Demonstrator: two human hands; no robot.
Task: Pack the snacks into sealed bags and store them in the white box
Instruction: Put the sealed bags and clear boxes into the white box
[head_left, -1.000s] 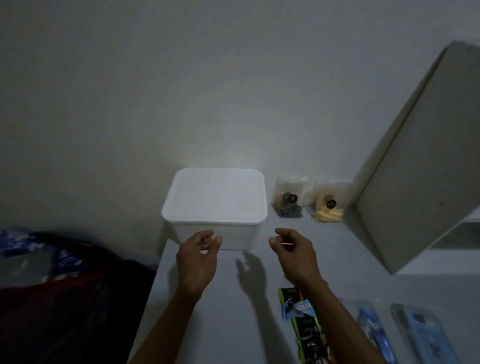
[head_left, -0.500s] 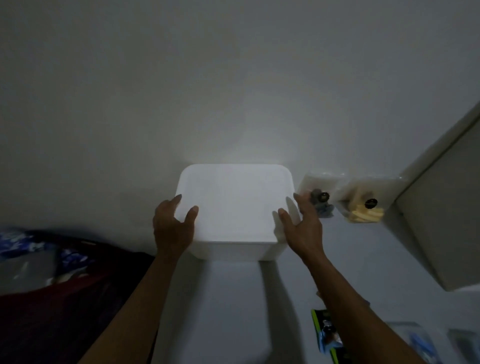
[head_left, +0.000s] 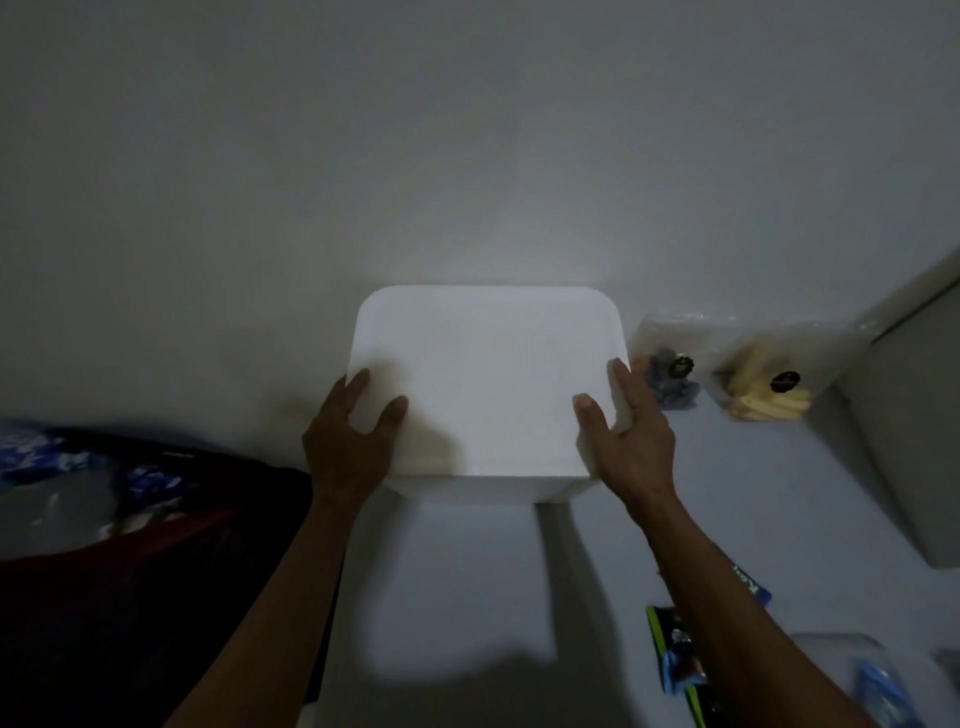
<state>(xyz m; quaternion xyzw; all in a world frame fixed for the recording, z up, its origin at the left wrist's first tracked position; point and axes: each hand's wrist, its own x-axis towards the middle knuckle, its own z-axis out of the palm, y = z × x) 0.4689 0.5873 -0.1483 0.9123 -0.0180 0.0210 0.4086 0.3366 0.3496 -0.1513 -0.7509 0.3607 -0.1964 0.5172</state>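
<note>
The white box with its lid on stands at the back of the table against the wall. My left hand grips the lid's left edge, thumb on top. My right hand grips the lid's right edge the same way. Right of the box lie two clear sealed bags: one holds dark snacks, the other holds pale yellow sticks. Near the front right, a green and blue snack packet lies partly under my right forearm, with clear bags holding blue items beside it.
A white cabinet side rises at the right edge of the grey table. Left of the table sits a dark heap of red and blue patterned cloth or bags. A plain wall stands behind everything.
Both hands reached forward from in front of the box and took hold of the lid's two sides. The view has moved closer to the box.
</note>
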